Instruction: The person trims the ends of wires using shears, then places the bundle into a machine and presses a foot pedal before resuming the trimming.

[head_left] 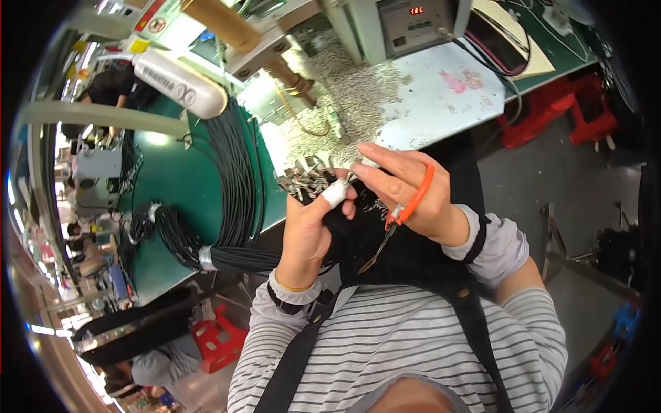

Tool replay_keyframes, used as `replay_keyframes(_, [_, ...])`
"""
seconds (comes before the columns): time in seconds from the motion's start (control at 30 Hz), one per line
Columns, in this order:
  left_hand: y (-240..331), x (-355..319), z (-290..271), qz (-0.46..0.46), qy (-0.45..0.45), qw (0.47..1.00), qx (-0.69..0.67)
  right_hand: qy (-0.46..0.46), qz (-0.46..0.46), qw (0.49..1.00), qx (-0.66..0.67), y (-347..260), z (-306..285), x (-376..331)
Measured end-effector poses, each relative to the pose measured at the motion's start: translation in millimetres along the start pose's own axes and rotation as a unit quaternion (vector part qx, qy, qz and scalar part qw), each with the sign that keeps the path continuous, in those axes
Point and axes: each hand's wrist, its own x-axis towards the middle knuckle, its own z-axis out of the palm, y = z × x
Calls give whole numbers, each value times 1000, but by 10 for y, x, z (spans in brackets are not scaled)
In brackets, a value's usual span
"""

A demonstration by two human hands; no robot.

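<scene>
My left hand grips the end of a thick bundle of black cables, its thumb wrapped in white tape. The cable ends fan out above the fist with metal terminals on them. My right hand reaches across to those ends, its fingertips pinching at one of them. Orange-handled snips hang from the right hand's fingers, blades pointing down. The bundle is taped with a silver band and loops back over the green bench.
A heap of small metal terminals lies on the bench beside a grey machine with a red display. A white cylinder hangs at upper left. Red stools stand at right and another at lower left. Another person works at far left.
</scene>
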Motion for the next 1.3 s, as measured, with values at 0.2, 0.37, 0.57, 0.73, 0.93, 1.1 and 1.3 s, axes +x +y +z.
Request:
replay_keyframes(0.2, [135,50,-45,90,27,987,129,37,-38,996,-67,-152,206,139])
replay_keyframes(0.37, [35,61,-110,70,13,996,51,-26,12,999,-29,-77,174,82])
replay_keyframes(0.57, [7,24,-16,165,65,960,218,-16,238,927,289,-68,248,80])
replay_keyframes(0.73, [-6,12,20,227,108,918,307,-11,394,783,482,-101,277,125])
replay_keyframes(0.93, [21,25,12,125,108,972,167,-67,336,857,384,-129,232,111])
replay_keyframes(1.1, [-40,27,94,262,101,888,365,-97,299,923,223,-173,251,113])
replay_keyframes(1.3, [112,45,80,45,92,978,180,-76,434,719,537,-99,218,190])
